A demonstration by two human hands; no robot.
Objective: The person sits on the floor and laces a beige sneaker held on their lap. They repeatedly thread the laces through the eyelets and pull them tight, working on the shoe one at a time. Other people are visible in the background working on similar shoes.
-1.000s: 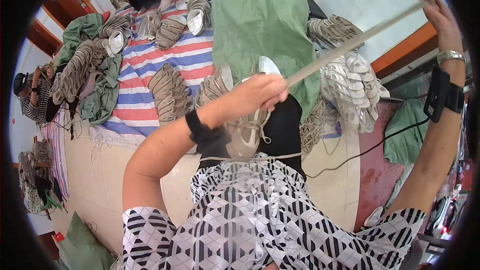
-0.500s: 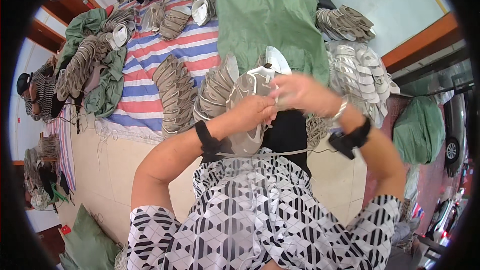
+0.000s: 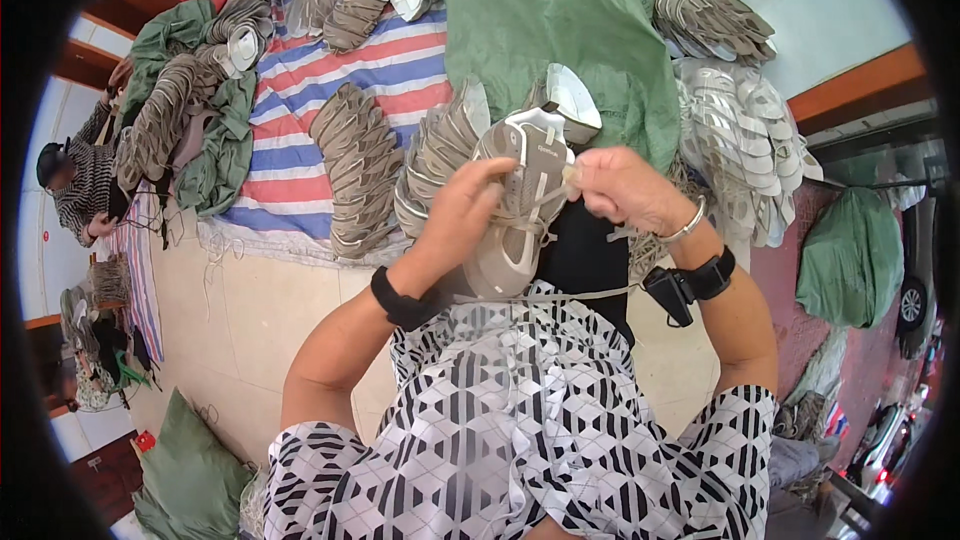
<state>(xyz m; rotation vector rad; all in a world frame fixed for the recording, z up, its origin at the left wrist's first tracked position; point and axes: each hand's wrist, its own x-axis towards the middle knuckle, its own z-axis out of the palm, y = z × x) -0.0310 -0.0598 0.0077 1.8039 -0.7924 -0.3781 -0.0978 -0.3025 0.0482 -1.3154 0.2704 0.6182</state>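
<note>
A beige and grey shoe upper (image 3: 500, 265) with white trim lies over my lap, its toe toward me. My left hand (image 3: 462, 215) is closed over the left side of the upper, fingertips near the eyelets. At its right edge, my right hand (image 3: 628, 190) pinches a flat beige shoelace (image 3: 540, 208) that crosses the upper's opening. Another length of lace runs sideways over my lap. Just beyond, nested shoe uppers (image 3: 440, 160) lean in a curved row, with a white-lined one (image 3: 572, 105) at the end.
More stacked uppers (image 3: 352, 175) stand on a striped sheet (image 3: 290, 160) to the left. A green cloth (image 3: 550, 10) covers something ahead. Pale uppers (image 3: 740, 150) and a bundle of laces (image 3: 645, 250) are at right. A co-worker (image 3: 80, 190) sits at far left.
My hands, together over the upper before, are now apart. The left has shifted left onto the upper's side; the right, blurred before, has drawn right with the lace. The view has shifted slightly.
</note>
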